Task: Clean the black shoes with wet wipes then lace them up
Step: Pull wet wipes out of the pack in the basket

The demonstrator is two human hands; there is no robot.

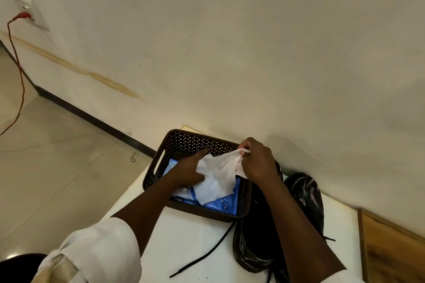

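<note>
A white surface [195, 248] stands against a cream wall [230, 41] that bears a brownish streak, with a dark skirting board along its foot and pale floor tiles [57, 156] to the left. One wall socket [28, 12] holds one red plug, whose red cable [19, 71] trails down to the floor. A wooden panel [391, 246] adjoins the surface on the right.

On the surface sits one dark brown perforated basket [184, 142] holding one blue pack of wet wipes [220, 204]. Two black shoes [305, 193] lie just beside the basket on its right, partly hidden under the right forearm. One loose black lace [204, 257] runs across the surface in front of the basket.

Above the basket, two hands share one white wet wipe [218, 174]. The left hand [188, 170] holds its lower left edge; its grip is partly hidden by the wipe. The right hand [257, 161] pinches the upper right corner in a closed grip.
</note>
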